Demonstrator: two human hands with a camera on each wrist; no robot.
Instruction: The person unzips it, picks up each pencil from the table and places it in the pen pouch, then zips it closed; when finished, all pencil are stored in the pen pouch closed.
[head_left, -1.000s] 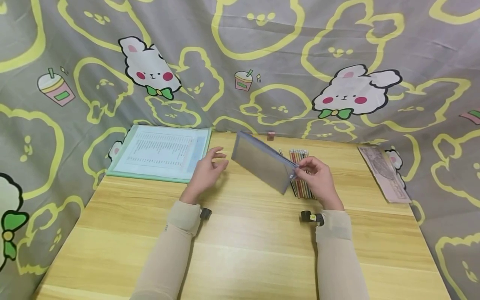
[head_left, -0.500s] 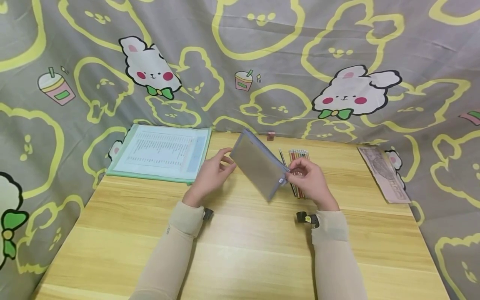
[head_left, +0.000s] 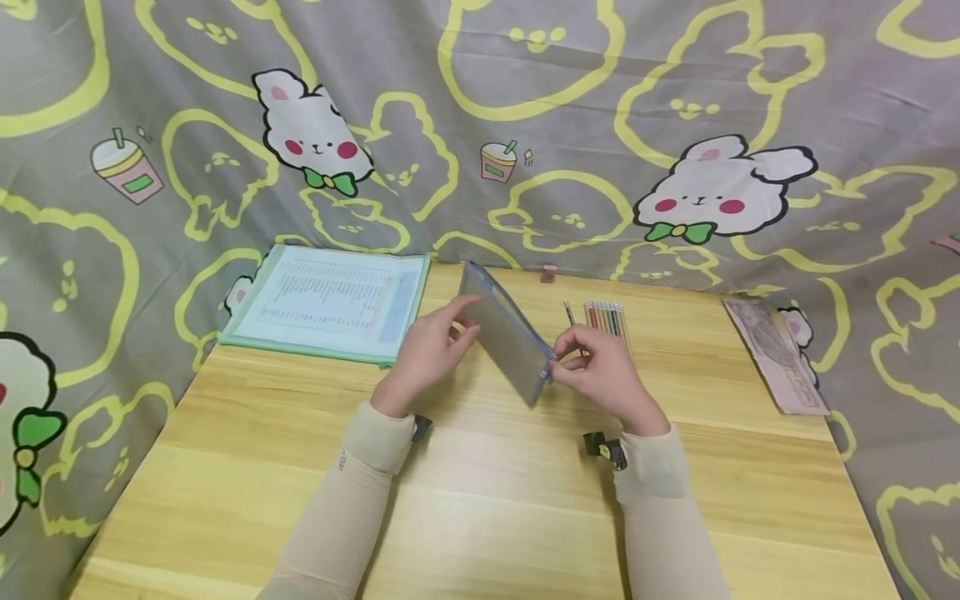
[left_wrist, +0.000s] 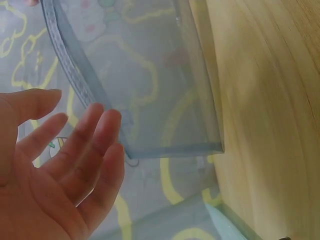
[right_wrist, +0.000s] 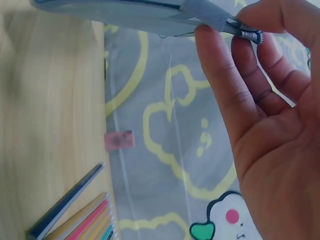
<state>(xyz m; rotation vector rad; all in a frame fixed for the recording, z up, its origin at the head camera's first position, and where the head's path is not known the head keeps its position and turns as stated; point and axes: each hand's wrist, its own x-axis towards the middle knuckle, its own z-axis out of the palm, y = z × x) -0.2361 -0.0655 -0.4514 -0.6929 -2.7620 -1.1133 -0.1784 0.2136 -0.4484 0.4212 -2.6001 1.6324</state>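
Observation:
A translucent zip pouch [head_left: 506, 350] with a blue-grey edge stands tilted over the middle of the table. My right hand [head_left: 603, 375] pinches it at the near end of its zip; in the right wrist view, thumb and fingers meet on the zip end [right_wrist: 247, 34]. The pouch's top edges part a little along the zip side. My left hand [head_left: 431, 350] is at the pouch's far left end, its fingers loosely bent. From the left wrist view, its fingertips [left_wrist: 112, 120] overlap the pouch's zip edge, and the thumb stands apart from it.
Behind my right hand lie a row of pencils [head_left: 606, 312] and one separate dark pencil [head_left: 569, 312]. A small pink block [head_left: 549, 273] sits at the back edge. A green-edged folder [head_left: 330, 304] with a printed sheet lies left, a banknote-patterned flat item [head_left: 776, 358] right. Patterned cloth [head_left: 420, 167] surrounds the table.
My right hand has carried the pouch left and turned it, uncovering more of the pencils. My left hand has moved right to the pouch's end. A gap now shows along the zip.

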